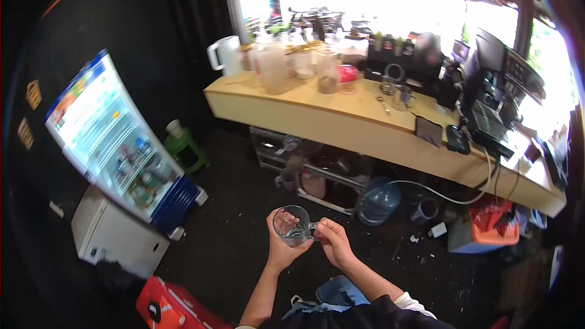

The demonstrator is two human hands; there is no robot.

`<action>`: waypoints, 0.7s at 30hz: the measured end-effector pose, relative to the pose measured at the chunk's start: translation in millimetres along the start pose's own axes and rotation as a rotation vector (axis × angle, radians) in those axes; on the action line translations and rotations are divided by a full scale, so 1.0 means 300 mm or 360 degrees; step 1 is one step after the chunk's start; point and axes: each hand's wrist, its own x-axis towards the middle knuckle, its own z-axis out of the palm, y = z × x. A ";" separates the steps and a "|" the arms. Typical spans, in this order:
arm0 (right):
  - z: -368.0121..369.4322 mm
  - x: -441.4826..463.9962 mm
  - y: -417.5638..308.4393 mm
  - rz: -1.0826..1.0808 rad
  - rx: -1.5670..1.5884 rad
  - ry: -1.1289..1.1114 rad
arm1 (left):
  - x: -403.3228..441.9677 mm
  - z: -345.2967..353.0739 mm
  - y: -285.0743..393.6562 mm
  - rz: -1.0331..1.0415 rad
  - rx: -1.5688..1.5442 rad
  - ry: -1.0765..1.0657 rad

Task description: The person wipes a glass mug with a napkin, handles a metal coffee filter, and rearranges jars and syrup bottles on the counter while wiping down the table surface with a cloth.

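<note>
A clear glass mug (291, 226) is held up in front of my body, over the dark floor. My left hand (281, 250) is wrapped round its left side and underside. On the right, my right hand (333, 240) grips the mug's handle with the thumb and fingers closed. The inside of the mug looks see-through, with no contents that I can make out.
A wooden counter (304, 106) ahead bears a white pitcher (228, 55), jars, a spoon and a black coffee machine (487, 116). Below are a blue water jug (379, 201) and an orange-rimmed box (487, 240). A lit fridge (116, 140) stands left, a red object (177, 307) lower left.
</note>
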 end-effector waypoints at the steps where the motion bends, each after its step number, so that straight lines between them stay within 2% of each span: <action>1: -0.042 0.020 -0.021 -0.0041 -0.0008 0.0057 | 0.048 0.037 -0.031 -0.0015 -0.0030 -0.0063; 5: -0.229 0.091 -0.105 -0.0179 0.0081 0.0310 | 0.214 0.216 -0.151 -0.0158 -0.0087 -0.0308; 12: -0.550 0.246 -0.325 -0.0521 0.0094 0.0569 | 0.527 0.567 -0.353 -0.0131 -0.0105 -0.0816; 21: -0.796 0.428 -0.514 -0.0640 0.0201 0.0746 | 0.785 0.856 -0.505 -0.0169 -0.0162 -0.0969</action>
